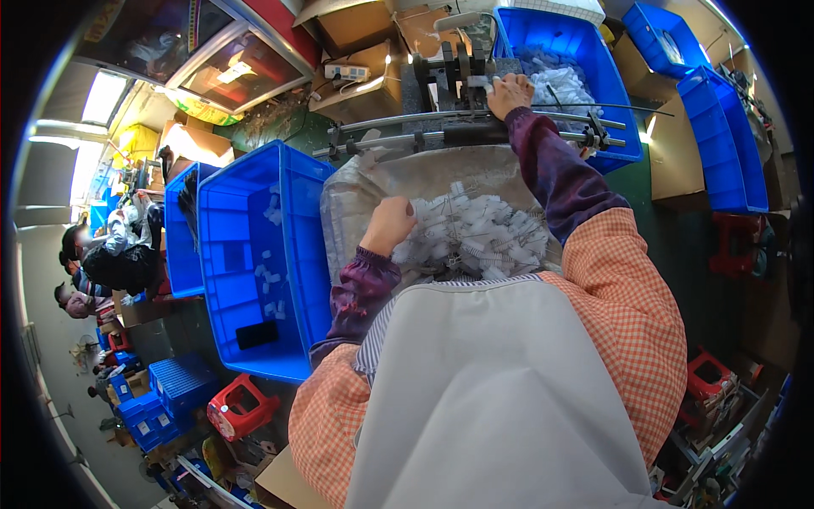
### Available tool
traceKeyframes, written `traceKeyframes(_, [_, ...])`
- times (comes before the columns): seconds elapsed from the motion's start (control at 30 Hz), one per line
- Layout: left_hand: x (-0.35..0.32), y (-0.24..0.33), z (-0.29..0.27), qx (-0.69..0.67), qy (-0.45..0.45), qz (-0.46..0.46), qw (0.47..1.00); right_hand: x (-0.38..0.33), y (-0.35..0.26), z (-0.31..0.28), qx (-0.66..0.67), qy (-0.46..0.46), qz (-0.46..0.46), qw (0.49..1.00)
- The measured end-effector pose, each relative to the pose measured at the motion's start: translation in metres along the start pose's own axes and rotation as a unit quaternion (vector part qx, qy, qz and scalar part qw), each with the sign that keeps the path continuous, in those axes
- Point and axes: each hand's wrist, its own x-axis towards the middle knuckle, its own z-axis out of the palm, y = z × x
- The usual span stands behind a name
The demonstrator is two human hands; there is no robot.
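Fisheye view from your head, left camera of the pair, looking steeply down over your grey apron (475, 373). Your left hand (390, 226) and right hand (510, 95) fall at close range; straight edges bend toward the view's border.

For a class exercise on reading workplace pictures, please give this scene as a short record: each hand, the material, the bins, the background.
Left hand: curled at the pile's left edge; contents hidden
Right hand: at the metal machine, by a small white part; grip unclear
Material: pile of white pieces on a pale sheet
Large left bin: blue; few white pieces, black flat object inside
Bin beyond right hand: blue; many pale pieces
Background: red stool
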Motion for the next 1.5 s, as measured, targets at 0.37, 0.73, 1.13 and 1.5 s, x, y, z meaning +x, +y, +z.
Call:
traceKeyframes(0.37, [-0.003,0.008,-0.049,-0.074,0.132,0.05,0.987,-0.002,-0.011,0.003,-0.009,0.019,-0.021,1.0])
traceKeyframes(0.73, [0.01,0.031,-0.06,-0.233,0.21,0.06,0.948,0.032,0.049,-0.024,-0.091,-0.12,-0.029,0.988])
traceKeyframes(1.13, [0.047,0.092,-0.02,-0.331,0.266,0.132,0.896,-0.068,-0.013,-0.091,0.435,-0.354,-0.312,0.767])
traceKeyframes(1.5, [0.027,0.01,0.011,0.105,0.062,-0.039,0.992,0.009,0.03,-0.003,0.051,0.091,-0.112,0.988])
